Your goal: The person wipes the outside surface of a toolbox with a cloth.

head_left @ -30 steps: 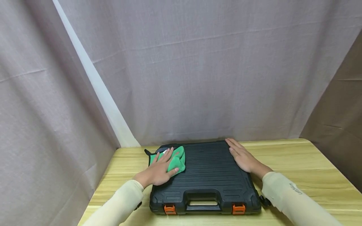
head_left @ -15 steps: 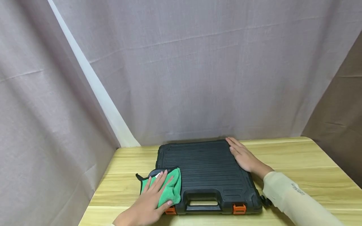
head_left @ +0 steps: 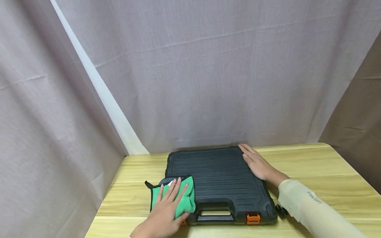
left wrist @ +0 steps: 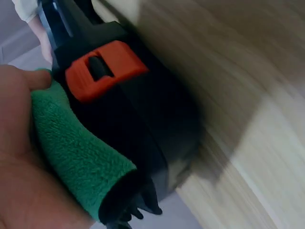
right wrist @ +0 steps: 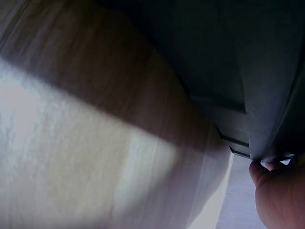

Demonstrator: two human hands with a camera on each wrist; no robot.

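black ribbed plastic tool case [head_left: 218,185] flat at the wooden table's [head_left: 315,172] back edge | left hand [head_left: 165,215] fingers spread, presses green microfibre cloth [head_left: 178,198] on case's near-left corner by orange latch [left wrist: 102,69] | right hand [head_left: 257,163] flat, steadying far-right corner.

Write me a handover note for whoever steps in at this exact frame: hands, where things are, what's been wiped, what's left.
Left hand: flat, fingers straight, pressing the green cloth onto the near-left corner of the black tool case, by the left orange latch.
Right hand: open, resting flat on the case's far-right edge, steadying it.
Case lies closed on the wooden table, handle toward the person.
Done: cloth stands at the near end of the left strip.
Left, as a guess: middle and right of the lid, handle area.
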